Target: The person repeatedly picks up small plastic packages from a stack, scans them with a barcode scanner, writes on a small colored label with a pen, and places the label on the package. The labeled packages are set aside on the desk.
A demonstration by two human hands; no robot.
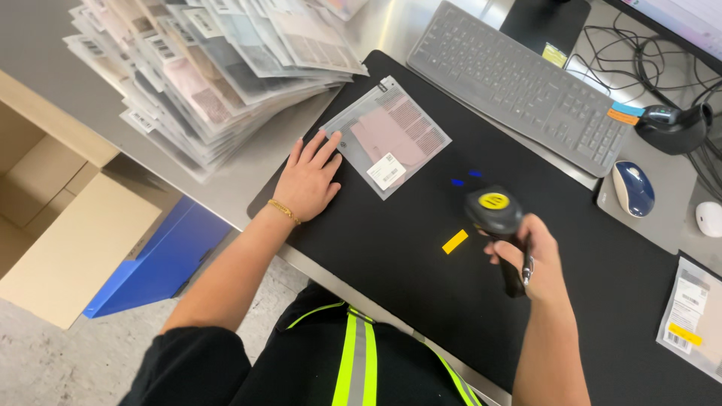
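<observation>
Your right hand [535, 259] sits closest, fingers wrapped tight around a black scanner [496, 219] with a yellow button, its head aimed toward ten o'clock. Your left hand [308, 180] lies flat and spread on the black mat [421, 293], fingertips touching a clear packet [387, 135] at one o'clock from it. Stacked packets [203, 68] cover the tabletop [248, 173] at eleven o'clock.

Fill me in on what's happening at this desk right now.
A person at a black mat holds a handheld barcode scanner in the right hand, aimed toward a clear flat packet of pink fabric. The left hand lies flat on the mat, fingertips on the packet's edge. A fanned stack of similar packets sits to the left, and a keyboard and mouse lie beyond.
</observation>
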